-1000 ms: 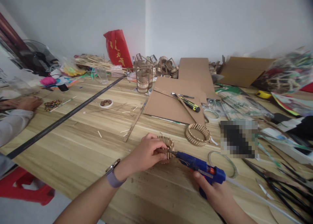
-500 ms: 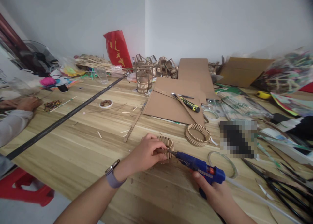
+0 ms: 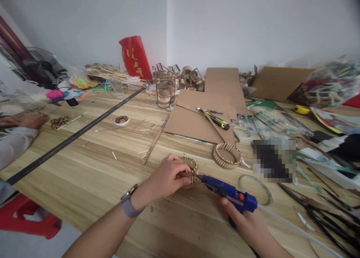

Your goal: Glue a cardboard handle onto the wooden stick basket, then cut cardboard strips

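In the head view, my left hand point(image 3: 172, 175) grips the near left side of a small round ring of light wooden slats point(image 3: 194, 163), fingers bent over its rim; part of the ring is hidden behind the hand. A brown strip appears between thumb and fingers. My right hand point(image 3: 246, 224) is wrapped around a blue hot glue gun point(image 3: 225, 187), its nozzle pointing left at the ring's rim by my left fingertips. Whether the tip touches is too small to tell. A larger slatted ring point(image 3: 227, 155) lies to the right, beyond the gun.
Cardboard sheets point(image 3: 194, 119) bear a yellow-black utility knife point(image 3: 218, 121). Large black scissors point(image 3: 317, 216) and a tape roll point(image 3: 267, 192) lie right. A black bar point(image 3: 75, 136) crosses the table leftward. A co-worker's hands point(image 3: 30, 120) rest far left. Slatted baskets point(image 3: 165, 93) stand behind.
The glue gun and my right hand have shifted very slightly left. My left hand and the small slatted ring stay almost where they were.
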`<state>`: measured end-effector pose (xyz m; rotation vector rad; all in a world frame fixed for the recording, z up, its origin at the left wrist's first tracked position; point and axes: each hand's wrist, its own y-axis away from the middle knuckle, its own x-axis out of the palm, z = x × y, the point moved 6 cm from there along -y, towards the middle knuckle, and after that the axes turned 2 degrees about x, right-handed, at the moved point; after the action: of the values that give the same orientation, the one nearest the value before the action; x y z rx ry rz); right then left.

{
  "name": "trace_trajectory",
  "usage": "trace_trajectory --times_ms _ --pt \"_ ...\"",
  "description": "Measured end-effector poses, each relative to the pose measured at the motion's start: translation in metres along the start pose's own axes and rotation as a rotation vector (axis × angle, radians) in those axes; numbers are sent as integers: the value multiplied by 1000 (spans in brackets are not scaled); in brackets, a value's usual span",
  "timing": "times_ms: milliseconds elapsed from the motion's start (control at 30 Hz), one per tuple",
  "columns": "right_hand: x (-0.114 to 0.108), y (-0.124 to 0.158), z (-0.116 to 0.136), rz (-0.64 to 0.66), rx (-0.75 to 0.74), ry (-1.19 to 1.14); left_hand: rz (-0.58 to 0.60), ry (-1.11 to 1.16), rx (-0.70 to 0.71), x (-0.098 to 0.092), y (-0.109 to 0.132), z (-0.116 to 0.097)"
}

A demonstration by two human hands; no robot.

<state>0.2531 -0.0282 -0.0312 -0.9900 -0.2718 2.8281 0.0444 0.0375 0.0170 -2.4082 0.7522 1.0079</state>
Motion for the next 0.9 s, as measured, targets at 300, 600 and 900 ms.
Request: trace_trajectory --times_ms 300,600,900 --pt "1 -5 -5 58 112 -67 -60 -58 -19 -8 0 3" --pt "19 -10 -13 404 626 -772 -42 -502 -41 -4 8 24" --pt "-7 12 -14 405 774 -807 -184 -669 -475 -58 34 73"
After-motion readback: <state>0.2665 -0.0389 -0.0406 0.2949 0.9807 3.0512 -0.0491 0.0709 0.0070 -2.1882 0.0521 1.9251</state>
